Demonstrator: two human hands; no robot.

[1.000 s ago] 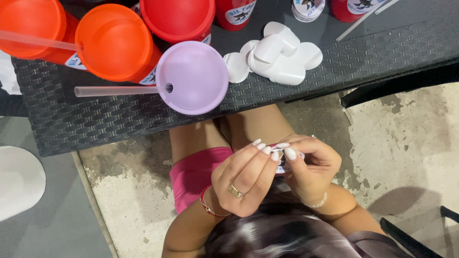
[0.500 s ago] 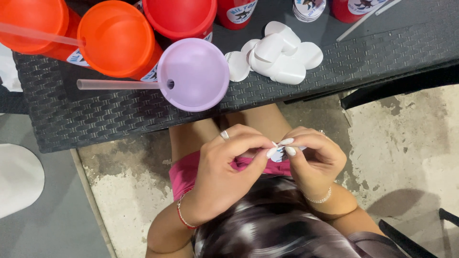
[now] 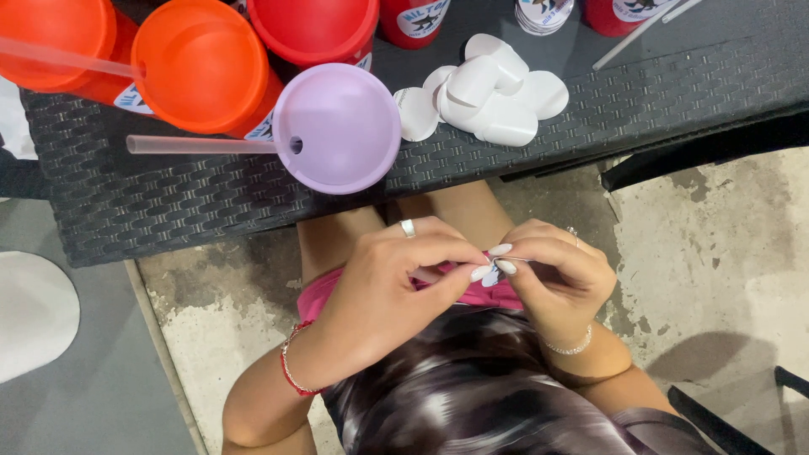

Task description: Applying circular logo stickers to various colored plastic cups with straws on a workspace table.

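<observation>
The near edge of the dark woven surface (image 3: 211, 211) is overhung by a lilac cup lid (image 3: 337, 128), whose clear straw (image 3: 198, 145) lies parallel to that edge towards the left. The far left corner is closed off by orange cups (image 3: 198, 63) and a red cup (image 3: 313, 27), standing touching. A heap of white round stickers (image 3: 493, 97) occupies the middle. Bare woven surface is found along the near left edge and along the right end. Both hands (image 3: 472, 278) are held below the near edge, over the lap, with concrete floor (image 3: 725, 253) open to the right.
</observation>
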